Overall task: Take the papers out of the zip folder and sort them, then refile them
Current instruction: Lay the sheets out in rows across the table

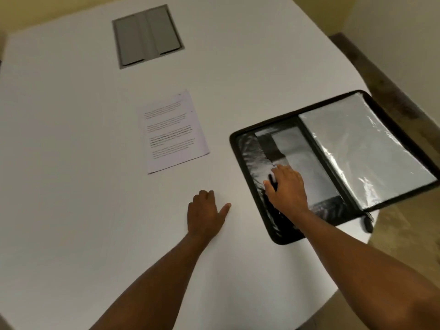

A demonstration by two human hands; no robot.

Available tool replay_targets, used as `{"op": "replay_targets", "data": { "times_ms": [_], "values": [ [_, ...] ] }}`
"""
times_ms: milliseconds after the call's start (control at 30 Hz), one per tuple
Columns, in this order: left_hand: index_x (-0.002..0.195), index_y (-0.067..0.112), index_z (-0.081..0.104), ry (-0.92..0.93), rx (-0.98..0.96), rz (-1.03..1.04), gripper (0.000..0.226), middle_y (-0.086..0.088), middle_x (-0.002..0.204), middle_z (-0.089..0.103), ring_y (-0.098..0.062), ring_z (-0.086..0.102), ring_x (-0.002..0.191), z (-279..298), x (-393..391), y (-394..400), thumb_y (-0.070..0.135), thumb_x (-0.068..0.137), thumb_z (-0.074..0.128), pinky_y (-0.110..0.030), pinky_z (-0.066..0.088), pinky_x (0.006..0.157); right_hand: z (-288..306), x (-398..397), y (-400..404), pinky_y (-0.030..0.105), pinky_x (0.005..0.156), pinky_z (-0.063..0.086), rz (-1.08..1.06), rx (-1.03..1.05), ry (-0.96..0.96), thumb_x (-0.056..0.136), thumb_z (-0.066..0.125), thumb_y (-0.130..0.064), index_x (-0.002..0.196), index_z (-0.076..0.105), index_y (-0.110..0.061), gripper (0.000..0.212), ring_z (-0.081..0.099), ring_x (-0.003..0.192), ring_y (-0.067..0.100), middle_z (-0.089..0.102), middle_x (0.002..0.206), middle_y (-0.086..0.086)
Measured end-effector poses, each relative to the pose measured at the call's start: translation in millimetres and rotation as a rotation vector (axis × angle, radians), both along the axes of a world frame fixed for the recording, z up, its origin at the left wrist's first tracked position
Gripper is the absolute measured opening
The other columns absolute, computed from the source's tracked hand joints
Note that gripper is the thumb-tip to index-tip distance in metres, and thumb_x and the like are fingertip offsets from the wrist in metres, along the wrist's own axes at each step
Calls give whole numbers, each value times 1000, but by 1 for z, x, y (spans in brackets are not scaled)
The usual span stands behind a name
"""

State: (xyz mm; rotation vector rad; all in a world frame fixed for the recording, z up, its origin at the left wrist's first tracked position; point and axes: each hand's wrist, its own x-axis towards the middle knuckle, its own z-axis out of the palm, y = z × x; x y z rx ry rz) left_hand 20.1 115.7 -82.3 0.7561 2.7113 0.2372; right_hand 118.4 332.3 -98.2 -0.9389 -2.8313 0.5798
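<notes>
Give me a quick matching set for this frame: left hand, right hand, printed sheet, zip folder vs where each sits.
Things:
1. left hand
2. right hand
3. printed sheet
4. zip folder

Places:
A. lying open at the table's right edge
B. flat on the table, mid-table, apart from the folder
C. on the bare tabletop, holding nothing
D. on the folder's left inner panel

Pairs: 1-C, 2-D, 3-B, 4-A

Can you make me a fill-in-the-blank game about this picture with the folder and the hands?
1. The zip folder lies ____ on the table.
2. The right hand rests on the folder's ____ half.
3. The left hand rests on the bare ____.
4. The printed paper lies to the ____ of the folder.

Missing words: open; left; table; left
</notes>
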Motion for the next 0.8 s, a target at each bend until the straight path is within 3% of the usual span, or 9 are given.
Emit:
{"op": "replay_targets", "data": {
  "times_ms": [200, 333, 500, 633, 800],
  "values": [
    [139, 11, 44, -29, 78, 386, 61, -10, 136, 47, -28, 44, 124, 5, -49, -61, 50, 92, 50, -39, 36, 101, 0, -45, -62, 43, 112, 30, 123, -152, 41, 93, 58, -35, 131, 57, -9, 47, 44, 134, 31, 53, 140, 13],
    [140, 11, 42, -124, 167, 572, 61, -11, 140, 43, -30, 42, 129, 7, -85, -81, 43, 90, 57, -42, 37, 105, 2, -82, -83, 34, 112, 29, 165, -289, 29, 94, 60, -34, 136, 51, -9, 50, 41, 135, 26, 49, 143, 10],
    [144, 9, 37, -207, 311, 679, 67, -12, 146, 38, -30, 39, 133, 6, -126, -83, 40, 89, 61, -41, 35, 108, 10, -137, -90, 32, 112, 28, 92, -417, -18, 95, 57, -36, 144, 40, -11, 58, 38, 138, 22, 43, 149, 6],
    [147, 11, 32, -292, 438, 763, 73, -10, 151, 35, -28, 36, 137, 3, -158, -71, 42, 88, 63, -39, 32, 110, 10, -179, -87, 38, 107, 39, -51, -505, -12, 91, 62, -37, 146, 35, -12, 66, 47, 130, 26, 48, 144, 8],
    [145, 8, 34, -291, 454, 825, 76, -13, 146, 41, -31, 40, 133, -5, -196, -53, 42, 85, 67, -41, 35, 108, 2, -225, -81, 33, 89, 43, -156, -487, -31, 88, 67, -36, 135, 47, -6, 60, 55, 118, 28, 56, 130, 10]
  ]
}}
